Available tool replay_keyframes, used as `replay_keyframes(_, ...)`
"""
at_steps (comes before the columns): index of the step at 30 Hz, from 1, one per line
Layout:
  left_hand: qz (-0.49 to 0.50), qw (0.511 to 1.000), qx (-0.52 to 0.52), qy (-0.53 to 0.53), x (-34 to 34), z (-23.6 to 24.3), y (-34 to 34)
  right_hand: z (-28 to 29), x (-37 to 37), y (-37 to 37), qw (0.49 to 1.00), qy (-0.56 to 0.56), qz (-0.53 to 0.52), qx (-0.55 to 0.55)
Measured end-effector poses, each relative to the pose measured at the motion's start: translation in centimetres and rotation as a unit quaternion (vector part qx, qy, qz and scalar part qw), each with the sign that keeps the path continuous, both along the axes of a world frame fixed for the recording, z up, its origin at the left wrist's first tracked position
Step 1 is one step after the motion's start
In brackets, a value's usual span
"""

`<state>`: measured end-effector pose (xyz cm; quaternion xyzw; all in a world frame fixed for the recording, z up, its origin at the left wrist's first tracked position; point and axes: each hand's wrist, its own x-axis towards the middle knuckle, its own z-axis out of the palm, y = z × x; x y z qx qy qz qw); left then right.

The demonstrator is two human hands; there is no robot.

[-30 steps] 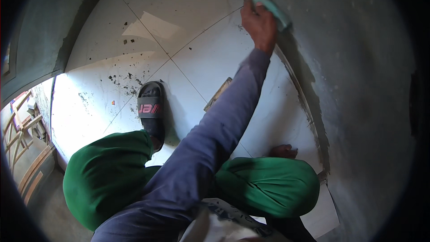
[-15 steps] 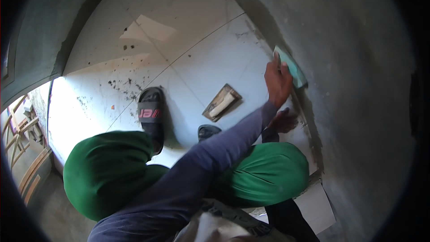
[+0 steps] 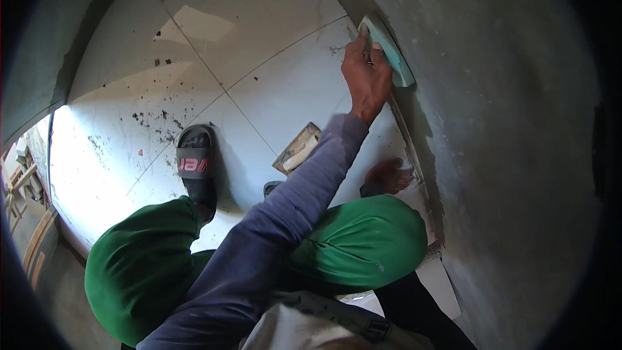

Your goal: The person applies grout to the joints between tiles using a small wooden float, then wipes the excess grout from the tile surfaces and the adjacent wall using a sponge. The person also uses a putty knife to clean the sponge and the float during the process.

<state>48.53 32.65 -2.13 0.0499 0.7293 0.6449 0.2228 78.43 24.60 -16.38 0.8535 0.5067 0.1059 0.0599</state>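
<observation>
The person squats on a white tiled floor [image 3: 259, 45] beside a grey plastered wall [image 3: 505, 123] that rises along the right of the scene.

One hand [image 3: 366, 78], reaching out on a blue-grey sleeve [image 3: 285, 220], is closed around a flat rectangular float [image 3: 387, 48] with a pale green face. From the run of the forearm up from the lower left, I take it for the left hand, though the shoulder is out of view. The float is thin, long and narrow, light teal in colour, with its far end rounded by the lens. It stands on edge, pressed against the foot of the wall at the far right, just where tile meets plaster. Fingers wrap its near edge; the thumb side is hidden.

The other hand [image 3: 389, 175] rests low on the floor close to the wall, just beyond the right knee. Whether it is open or holds anything cannot be told; it lies in shadow.

Both knees are in green trousers [image 3: 363, 246]. A black sandal [image 3: 195, 168] with a red mark sits on the left foot, flat on the tile. A small wooden-edged tool [image 3: 297, 149] lies on the floor between the sandal and the wall, apart from both hands. Dark specks of mortar are scattered over the tiles on the left.
</observation>
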Motion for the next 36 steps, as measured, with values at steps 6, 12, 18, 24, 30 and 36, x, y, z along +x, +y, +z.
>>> replay_keyframes(6, -0.088, 0.996, 0.013, -0.026, 6.2, 1.0, -0.5, -0.5, -0.7, 1.3, 0.986, -0.145, 0.038, 0.076)
replay_keyframes(12, -0.021, 0.999, -0.019, 0.029, 2.6, -4.9, -2.6, -1.0, -2.2, -1.7, 0.995, -0.067, 0.077, 0.02)
replay_keyframes(18, -0.01, 0.998, 0.055, -0.04, -2.3, 0.6, 1.3, -1.0, 1.0, 0.5, 0.982, -0.162, 0.095, 0.007)
replay_keyframes(24, -0.066, 0.995, 0.02, -0.067, 4.6, -1.7, 1.1, 0.6, 3.3, 0.4, 0.895, -0.37, 0.249, -0.008)
replay_keyframes(30, 0.028, 0.997, -0.028, 0.065, -3.0, -3.4, -0.6, 1.2, -4.0, -1.8, 0.976, -0.119, 0.181, 0.02)
replay_keyframes(36, 0.009, 0.99, -0.017, 0.137, -2.5, -2.0, 1.0, 0.9, -2.6, -0.1, 0.989, -0.091, 0.103, 0.054)
